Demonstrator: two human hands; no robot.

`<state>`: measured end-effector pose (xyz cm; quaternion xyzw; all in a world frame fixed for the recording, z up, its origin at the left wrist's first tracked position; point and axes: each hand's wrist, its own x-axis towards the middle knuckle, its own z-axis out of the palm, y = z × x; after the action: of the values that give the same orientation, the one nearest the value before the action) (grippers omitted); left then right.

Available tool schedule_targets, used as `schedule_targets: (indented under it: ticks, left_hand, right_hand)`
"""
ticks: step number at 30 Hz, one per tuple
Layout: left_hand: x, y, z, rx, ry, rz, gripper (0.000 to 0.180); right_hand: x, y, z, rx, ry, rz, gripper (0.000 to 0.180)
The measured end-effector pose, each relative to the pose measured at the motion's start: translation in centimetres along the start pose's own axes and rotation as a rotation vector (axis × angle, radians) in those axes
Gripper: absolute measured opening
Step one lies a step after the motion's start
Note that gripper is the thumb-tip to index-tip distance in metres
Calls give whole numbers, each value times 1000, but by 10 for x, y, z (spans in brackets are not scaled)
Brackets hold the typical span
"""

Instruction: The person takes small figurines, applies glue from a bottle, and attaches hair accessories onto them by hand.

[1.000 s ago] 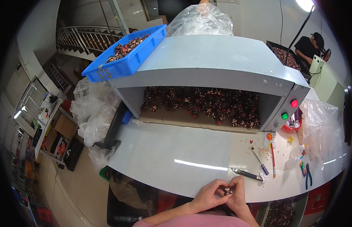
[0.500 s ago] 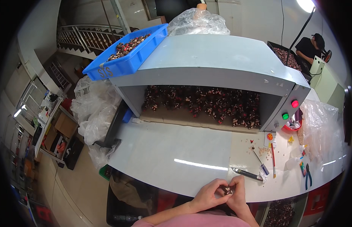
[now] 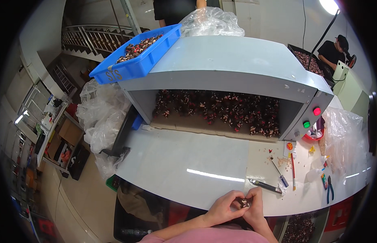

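White table [image 3: 176,162], brown piece [image 3: 244,203] between fingers [image 3: 256,196]

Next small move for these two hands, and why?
Probably firm up the grip slightly: the small dark-and-pale piece sits between the left hand and right hand, close to the table's front edge, so a slip might drop it off.
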<state>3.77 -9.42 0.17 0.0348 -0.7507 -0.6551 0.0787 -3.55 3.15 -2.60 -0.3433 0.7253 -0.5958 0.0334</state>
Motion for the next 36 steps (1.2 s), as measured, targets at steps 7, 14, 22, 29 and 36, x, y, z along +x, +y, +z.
schedule_targets:
  ticks: [7,14,22,29,36]
  left_hand:
    - [1,-3,1,-7,-11,6,36]
    - [2,-2,0,-24,-15,-13,36]
    - [3,-4,-1,-1,-2,-11,36]
    - [3,-2,-3,-13,-10,-2,35]
    - [1,-4,0,-20,-12,-10,35]
  right_hand:
    - [2,-3,0,11,0,7,48]
    - [-1,4,0,27,-1,20,47]
    - [3,4,0,-20,-8,-36,47]
    - [4,1,0,-35,-9,-37,48]
    - [1,2,-1,-50,1,-60,48]
